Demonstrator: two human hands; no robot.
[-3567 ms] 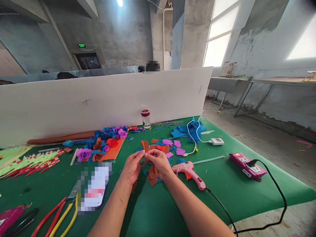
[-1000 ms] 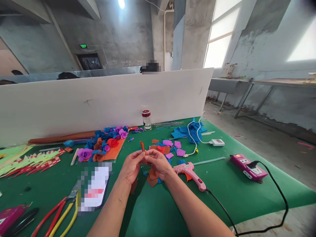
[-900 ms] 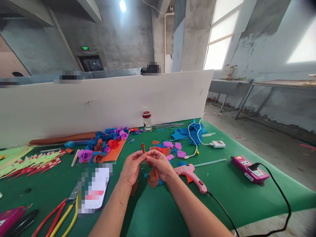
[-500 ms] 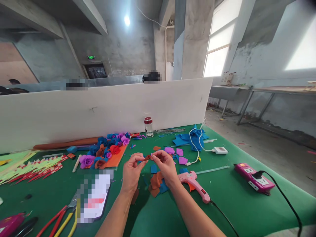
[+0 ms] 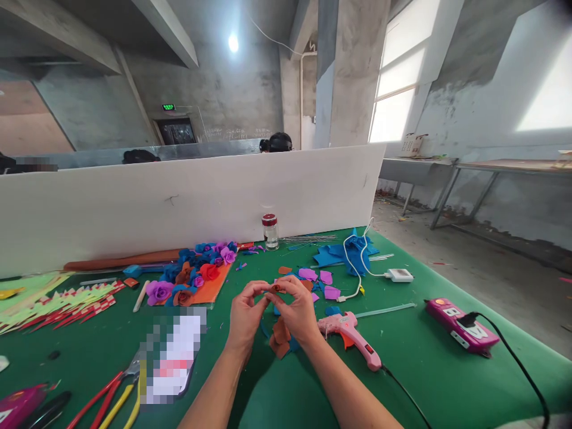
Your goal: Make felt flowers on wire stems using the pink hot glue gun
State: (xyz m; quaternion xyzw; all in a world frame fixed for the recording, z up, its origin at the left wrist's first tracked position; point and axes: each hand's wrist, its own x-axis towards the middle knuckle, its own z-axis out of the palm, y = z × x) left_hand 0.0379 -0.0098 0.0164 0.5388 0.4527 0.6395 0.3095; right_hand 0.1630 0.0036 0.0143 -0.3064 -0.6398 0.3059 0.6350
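Note:
A small brown rolled paper piece (image 5: 276,288) is pinched between the fingertips of my left hand (image 5: 247,310) and my right hand (image 5: 297,306), which touch each other above the green table. Below my right hand lie brown paper pieces (image 5: 279,339). Purple pieces (image 5: 331,292) are scattered just beyond it. To the right of my right hand rests a pink glue gun (image 5: 351,335) with a clear glue stick at its back. Paper flowers in blue, purple, red and brown (image 5: 209,272) are heaped at the left rear on an orange sheet (image 5: 214,292).
A red-lidded jar (image 5: 270,232) stands by the white partition (image 5: 201,208). A white charger (image 5: 400,274) and magenta power strip (image 5: 462,326) lie at right. Pliers (image 5: 129,375), a phone (image 5: 179,357) and cut strips (image 5: 84,301) are at left. People's heads show behind the partition.
Both hands have drawn closer together, my left one moving right, and the brown piece is now turned with its rolled end showing. The camera view has shifted slightly.

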